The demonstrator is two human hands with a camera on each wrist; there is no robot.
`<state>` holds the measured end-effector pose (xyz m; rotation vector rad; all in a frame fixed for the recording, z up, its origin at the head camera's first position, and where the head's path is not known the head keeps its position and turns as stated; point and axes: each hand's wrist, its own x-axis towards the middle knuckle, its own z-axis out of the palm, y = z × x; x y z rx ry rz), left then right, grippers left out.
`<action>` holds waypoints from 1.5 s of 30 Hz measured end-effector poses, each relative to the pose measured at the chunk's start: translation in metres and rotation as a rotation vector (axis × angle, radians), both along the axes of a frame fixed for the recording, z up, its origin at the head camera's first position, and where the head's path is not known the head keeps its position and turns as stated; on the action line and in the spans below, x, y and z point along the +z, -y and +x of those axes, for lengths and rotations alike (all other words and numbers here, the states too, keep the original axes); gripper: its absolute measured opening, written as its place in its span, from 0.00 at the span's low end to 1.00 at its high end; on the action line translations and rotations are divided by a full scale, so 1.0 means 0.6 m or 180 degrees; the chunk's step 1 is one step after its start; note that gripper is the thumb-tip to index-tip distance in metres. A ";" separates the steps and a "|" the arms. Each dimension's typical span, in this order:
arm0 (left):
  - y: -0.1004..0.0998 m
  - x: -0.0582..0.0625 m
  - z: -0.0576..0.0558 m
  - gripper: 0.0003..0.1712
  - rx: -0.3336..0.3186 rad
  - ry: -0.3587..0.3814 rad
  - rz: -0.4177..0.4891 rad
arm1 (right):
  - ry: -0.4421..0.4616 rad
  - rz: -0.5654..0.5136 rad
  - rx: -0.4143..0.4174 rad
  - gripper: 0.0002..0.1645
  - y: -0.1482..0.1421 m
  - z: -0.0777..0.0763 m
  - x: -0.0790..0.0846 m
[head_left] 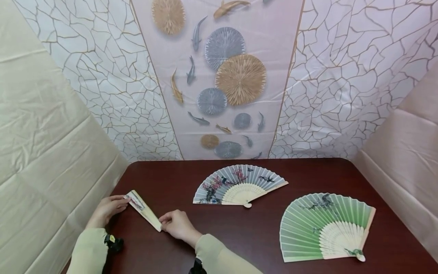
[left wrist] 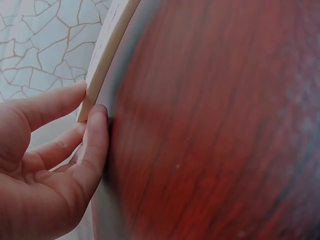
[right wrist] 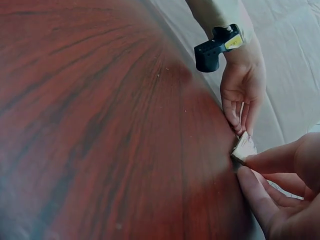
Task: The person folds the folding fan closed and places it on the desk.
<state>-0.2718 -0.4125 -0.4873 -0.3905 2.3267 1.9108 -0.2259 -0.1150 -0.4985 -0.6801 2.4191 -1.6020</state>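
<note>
A folded hand fan (head_left: 145, 211) with pale ribs and a strip of printed fabric slants over the left part of the dark red table. My left hand (head_left: 107, 210) pinches its upper, fabric end between thumb and fingers. At the lower, narrow end, my right hand (head_left: 179, 225) pinches the ribs with thumb and fingertips. In the left wrist view the edge of the folded fan (left wrist: 107, 55) rises from between the left thumb and fingers (left wrist: 95, 145). The right wrist view shows the folded fan (right wrist: 244, 147) end-on, spanning both hands.
An open grey-white fan (head_left: 236, 186) with pink blossoms lies at the table's back middle. Nearer on the right lies an open green fan (head_left: 321, 224). The dark red table (head_left: 239, 243) meets patterned cloth (head_left: 222, 121) behind and a cream cloth (head_left: 51, 133) at left.
</note>
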 end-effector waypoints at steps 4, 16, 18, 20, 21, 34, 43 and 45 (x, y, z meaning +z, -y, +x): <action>-0.002 0.003 -0.004 0.30 0.0023 0.0036 -0.0031 | -0.0023 -0.0012 -0.0013 0.10 -0.002 -0.003 0.001; -0.004 0.012 -0.005 0.33 0.0001 0.0059 -0.0108 | -0.0127 0.0040 -0.0038 0.09 -0.004 -0.007 0.005; -0.005 0.011 -0.008 0.34 0.0018 0.0050 -0.0079 | -0.0161 0.0067 -0.0038 0.09 -0.005 -0.010 0.005; -0.006 0.008 -0.012 0.35 0.0033 0.0047 -0.0070 | -0.0168 0.0085 -0.0037 0.09 -0.006 -0.012 0.006; -0.006 0.006 -0.013 0.35 0.0038 0.0043 -0.0077 | -0.0161 0.0084 -0.0038 0.09 -0.007 -0.013 0.006; -0.010 0.002 -0.014 0.34 0.0091 0.0031 -0.0120 | -0.0065 -0.0024 -0.0092 0.10 -0.008 -0.006 0.001; -0.008 0.001 0.002 0.36 0.0202 0.0090 0.0063 | -0.0003 -0.0049 -0.0036 0.11 -0.005 0.005 -0.003; -0.008 0.004 0.007 0.39 0.0336 0.0069 0.0146 | 0.0023 -0.0079 -0.0013 0.10 -0.004 0.006 -0.003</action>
